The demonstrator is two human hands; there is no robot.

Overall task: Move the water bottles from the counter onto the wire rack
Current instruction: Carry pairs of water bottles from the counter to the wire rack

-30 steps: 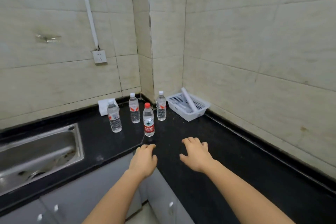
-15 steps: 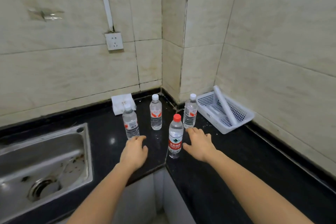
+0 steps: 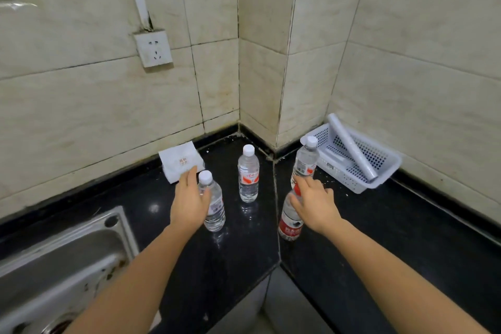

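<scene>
Item: four water bottles, upright on black counter [image 3: 379, 238], corner area; wire rack not in view
Near-left bottle [image 3: 214, 205]: left hand [image 3: 189, 202], fingers spread, against its left side, not yet closed
Near-right bottle [image 3: 289, 221], red label: right hand [image 3: 315, 205], fingers loosely spread, over its top
Far bottles [image 3: 248, 173], [image 3: 305, 160]: untouched
Handling, judged: wrap each body mid-height, grip firmly, lift straight, avoid knocking neighbours and white basket [image 3: 390, 171]

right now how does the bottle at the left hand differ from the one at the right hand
The left-hand bottle has a white cap and a pale label; the red-label bottle carries a red band, and the right hand hides its top. The left hand is beside its bottle, fingers open. Both are clear, upright, on the black counter.
</scene>
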